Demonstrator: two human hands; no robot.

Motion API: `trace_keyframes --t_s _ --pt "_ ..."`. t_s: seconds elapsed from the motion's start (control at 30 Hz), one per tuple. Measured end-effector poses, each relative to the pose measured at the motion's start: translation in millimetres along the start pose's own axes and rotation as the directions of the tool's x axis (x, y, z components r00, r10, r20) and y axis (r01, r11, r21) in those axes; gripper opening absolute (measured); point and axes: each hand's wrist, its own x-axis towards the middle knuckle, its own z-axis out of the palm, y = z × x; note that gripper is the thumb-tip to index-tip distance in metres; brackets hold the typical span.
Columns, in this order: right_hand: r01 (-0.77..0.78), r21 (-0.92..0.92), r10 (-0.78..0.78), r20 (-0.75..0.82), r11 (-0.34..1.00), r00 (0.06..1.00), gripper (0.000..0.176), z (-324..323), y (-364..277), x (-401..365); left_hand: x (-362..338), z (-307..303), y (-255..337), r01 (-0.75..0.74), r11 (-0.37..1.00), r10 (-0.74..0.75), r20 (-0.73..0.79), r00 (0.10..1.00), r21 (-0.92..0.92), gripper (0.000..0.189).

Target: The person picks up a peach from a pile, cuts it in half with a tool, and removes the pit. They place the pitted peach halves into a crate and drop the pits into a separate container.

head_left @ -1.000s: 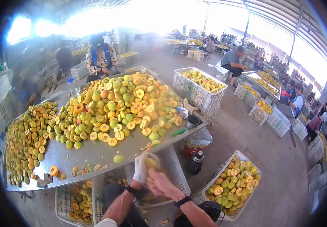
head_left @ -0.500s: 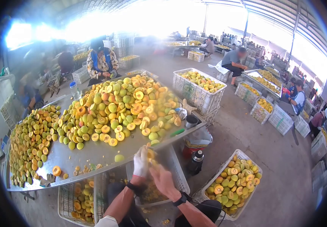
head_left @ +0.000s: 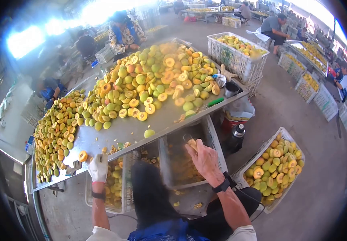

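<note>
My right hand (head_left: 205,162), bare, wraps round a pitting tool (head_left: 191,143) with a short wooden handle and a thin metal loop. It is above a crate (head_left: 217,146) with orange scraps in it, under the table's front edge. My left hand (head_left: 98,168), in a white glove, is at that edge farther left, fingers up and slightly apart; no fruit shows in it. Near it a halved peach (head_left: 83,156) and a dark glove (head_left: 74,168) lie on the metal table (head_left: 133,132). A large heap of yellow-green peaches (head_left: 141,80), many halved, covers its far part.
A crate of peach halves (head_left: 274,168) stands on the floor at right, with a black flask (head_left: 236,134) beside it. A green-handled knife (head_left: 215,101) and a metal cup (head_left: 232,89) lie near the table's right corner. Another person (head_left: 125,34) sits across the table.
My hands, together over the crate before, are now apart. The left has moved left along the table edge; the right stays over the crate with the tool. The view has tilted down.
</note>
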Motion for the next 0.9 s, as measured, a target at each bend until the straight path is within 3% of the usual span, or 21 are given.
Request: trace_keyframes --t_s 0.07,0.17,0.3,0.5,0.7,0.8,0.83,0.9 --pt "0.001 0.004 -0.001 0.051 1.000 0.999 0.030 1 -3 2 3 17 -35 -0.121 0.990 0.125 -0.046 0.991 0.073 0.030" --pt "0.021 0.029 -0.022 0.051 0.999 0.998 0.029 5 -5 4 22 41 -30 -0.130 0.988 0.128 -0.033 0.991 -0.078 0.029" --pt "-0.008 0.000 0.008 0.111 1.000 0.994 0.028 8 -5 12 77 90 26 -0.209 0.964 0.224 0.079 0.971 -0.164 0.030" --pt "-0.040 -0.023 0.043 0.147 0.999 0.988 0.031 14 0 23 165 181 100 -0.343 0.926 0.365 0.141 0.920 -0.158 0.036" --pt "-0.036 -0.057 0.043 0.142 0.998 0.989 0.031 13 3 28 208 239 143 -0.489 0.869 0.492 0.232 0.839 -0.073 0.045" --pt "-0.029 -0.067 0.038 0.141 0.997 0.989 0.032 10 1 26 203 235 165 -0.460 0.888 0.435 0.299 0.850 0.017 0.051" --pt "-0.028 -0.060 0.036 0.142 0.998 0.989 0.032 7 0 25 203 242 162 -0.461 0.887 0.451 0.247 0.858 -0.016 0.049" --pt "-0.015 -0.049 0.021 0.133 0.999 0.991 0.033 5 -1 21 197 239 161 -0.418 0.907 0.414 0.301 0.859 -0.056 0.048"
